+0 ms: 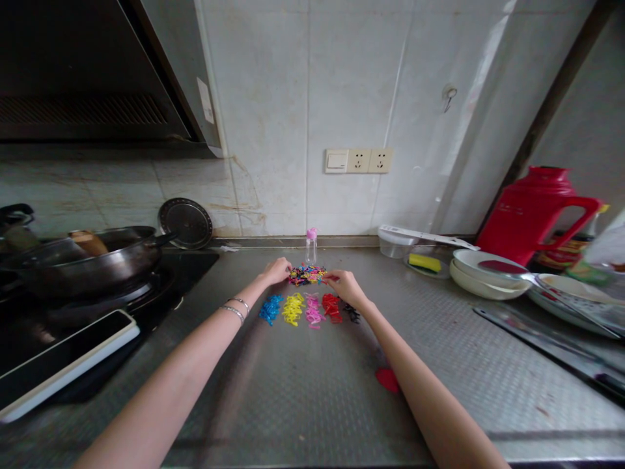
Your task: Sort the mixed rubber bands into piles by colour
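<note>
A mixed heap of small coloured rubber bands (307, 275) lies on the metal counter. My left hand (278, 270) is at the heap's left edge, its fingertips drawn together. At the right edge, the fingers of my right hand (343, 284) are pinched; anything between them is too small to make out. Sorted piles run in a row nearer me: blue bands (270, 309), yellow bands (293, 309), pink bands (313, 309), red bands (332, 307) and black bands (351, 313), the last partly covered by my right wrist. Behind the heap stands a clear bottle with a pink cap (311, 246).
To the left, a pan (92, 260) sits on the stove beside a white-edged phone-like slab (73, 361). Stacked bowls (483, 286), a yellow sponge (424, 262), a red thermos (525, 215) and a knife (541, 345) occupy the right. A red piece (387, 379) lies by my right forearm.
</note>
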`<move>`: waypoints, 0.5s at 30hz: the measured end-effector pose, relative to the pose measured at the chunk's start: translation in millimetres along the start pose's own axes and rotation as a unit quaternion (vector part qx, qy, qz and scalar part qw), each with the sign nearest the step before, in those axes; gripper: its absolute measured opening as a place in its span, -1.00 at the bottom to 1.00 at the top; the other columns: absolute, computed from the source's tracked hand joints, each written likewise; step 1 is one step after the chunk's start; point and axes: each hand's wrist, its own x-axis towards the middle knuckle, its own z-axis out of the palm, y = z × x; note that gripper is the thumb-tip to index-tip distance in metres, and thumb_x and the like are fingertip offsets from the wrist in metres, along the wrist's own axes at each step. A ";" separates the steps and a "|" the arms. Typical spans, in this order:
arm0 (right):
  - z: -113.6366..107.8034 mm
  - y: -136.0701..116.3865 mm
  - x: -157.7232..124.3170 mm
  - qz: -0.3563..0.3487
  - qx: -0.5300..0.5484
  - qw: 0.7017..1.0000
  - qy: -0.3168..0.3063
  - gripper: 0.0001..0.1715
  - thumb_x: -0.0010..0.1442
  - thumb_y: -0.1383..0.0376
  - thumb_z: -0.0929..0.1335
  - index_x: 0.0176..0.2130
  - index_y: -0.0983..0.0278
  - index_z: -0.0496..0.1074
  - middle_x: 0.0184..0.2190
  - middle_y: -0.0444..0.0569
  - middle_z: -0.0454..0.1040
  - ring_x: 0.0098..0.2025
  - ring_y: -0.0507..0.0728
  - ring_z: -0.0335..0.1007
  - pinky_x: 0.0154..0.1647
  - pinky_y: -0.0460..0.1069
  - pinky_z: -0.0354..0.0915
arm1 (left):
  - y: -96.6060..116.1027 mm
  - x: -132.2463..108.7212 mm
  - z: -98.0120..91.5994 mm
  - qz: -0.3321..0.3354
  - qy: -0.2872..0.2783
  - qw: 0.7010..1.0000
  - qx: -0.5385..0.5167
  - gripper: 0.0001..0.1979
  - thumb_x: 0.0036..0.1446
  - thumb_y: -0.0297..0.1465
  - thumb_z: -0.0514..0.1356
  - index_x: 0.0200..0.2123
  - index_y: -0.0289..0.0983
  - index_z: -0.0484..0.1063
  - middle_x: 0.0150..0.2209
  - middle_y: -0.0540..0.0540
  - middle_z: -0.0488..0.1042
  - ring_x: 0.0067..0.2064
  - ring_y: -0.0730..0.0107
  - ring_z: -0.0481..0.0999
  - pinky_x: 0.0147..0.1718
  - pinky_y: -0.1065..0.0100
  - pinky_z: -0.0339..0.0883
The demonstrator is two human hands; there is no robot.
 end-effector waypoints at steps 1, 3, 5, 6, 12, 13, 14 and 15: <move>-0.2 -0.1 0.0 0.000 -0.002 1.000 0.000 -0.79 0.02 0.31 0.27 -0.32 0.25 0.47 -0.38 -0.07 0.50 -0.33 0.04 0.38 -0.28 -0.12 0.24 | -0.2 0.6 0.4 -0.002 0.001 1.000 0.004 -0.82 -0.12 -0.38 0.14 -0.39 -0.24 0.50 -0.27 -0.13 0.43 -0.28 0.31 0.38 -0.33 0.44 0.18; -0.9 -0.5 -0.2 0.001 -0.004 1.000 0.000 -0.79 0.01 0.31 0.28 -0.33 0.25 0.47 -0.38 -0.07 0.50 -0.33 0.04 0.38 -0.28 -0.12 0.24 | -0.3 0.8 0.6 -0.005 0.002 1.000 0.011 -0.83 -0.11 -0.39 0.13 -0.42 -0.25 0.50 -0.27 -0.13 0.43 -0.28 0.33 0.38 -0.33 0.45 0.19; -1.6 -1.1 -0.5 0.000 -0.004 1.000 -0.001 -0.79 0.01 0.32 0.27 -0.33 0.26 0.47 -0.38 -0.06 0.50 -0.34 0.04 0.39 -0.28 -0.12 0.24 | -0.2 0.1 0.6 -0.003 0.003 1.000 0.021 -0.83 -0.09 -0.40 0.12 -0.43 -0.26 0.50 -0.29 -0.13 0.44 -0.30 0.36 0.39 -0.35 0.45 0.20; -1.9 -1.3 -0.6 -0.001 -0.003 1.000 -0.002 -0.78 0.01 0.33 0.27 -0.33 0.26 0.48 -0.38 -0.06 0.50 -0.34 0.04 0.39 -0.28 -0.12 0.25 | -0.1 -0.5 0.5 -0.001 0.004 1.000 0.027 -0.83 -0.08 -0.40 0.11 -0.43 -0.27 0.49 -0.31 -0.13 0.44 -0.32 0.36 0.39 -0.36 0.45 0.20; -2.3 0.5 0.5 0.013 -0.002 1.000 -0.004 -0.77 0.01 0.34 0.27 -0.33 0.25 0.48 -0.39 -0.07 0.51 -0.35 0.04 0.39 -0.28 -0.12 0.25 | -0.2 -3.2 0.3 0.005 0.025 1.000 0.018 -0.83 -0.09 -0.40 0.11 -0.49 -0.30 0.49 -0.37 -0.13 0.45 -0.37 0.38 0.40 -0.39 0.44 0.21; -2.2 1.6 0.9 0.015 -0.004 1.000 -0.004 -0.77 0.01 0.34 0.27 -0.33 0.25 0.48 -0.39 -0.07 0.51 -0.34 0.04 0.39 -0.28 -0.12 0.25 | -0.5 -3.7 -0.3 0.009 0.029 1.000 0.007 -0.83 -0.10 -0.41 0.11 -0.50 -0.31 0.49 -0.39 -0.13 0.46 -0.37 0.39 0.40 -0.38 0.44 0.21; -2.1 2.8 1.3 0.017 -0.007 1.000 -0.004 -0.77 0.01 0.33 0.26 -0.33 0.24 0.48 -0.38 -0.08 0.51 -0.34 0.05 0.39 -0.27 -0.12 0.25 | -0.9 -4.5 -1.3 0.014 0.035 0.999 -0.005 -0.83 -0.11 -0.41 0.11 -0.50 -0.32 0.49 -0.41 -0.13 0.46 -0.38 0.39 0.40 -0.37 0.44 0.21; -1.9 4.2 1.6 0.019 -0.012 1.000 -0.003 -0.77 0.01 0.33 0.26 -0.32 0.24 0.48 -0.38 -0.08 0.50 -0.33 0.05 0.39 -0.27 -0.12 0.25 | -1.3 -5.8 -2.7 0.020 0.041 0.999 -0.018 -0.83 -0.11 -0.41 0.11 -0.51 -0.32 0.49 -0.42 -0.13 0.46 -0.39 0.39 0.39 -0.36 0.43 0.21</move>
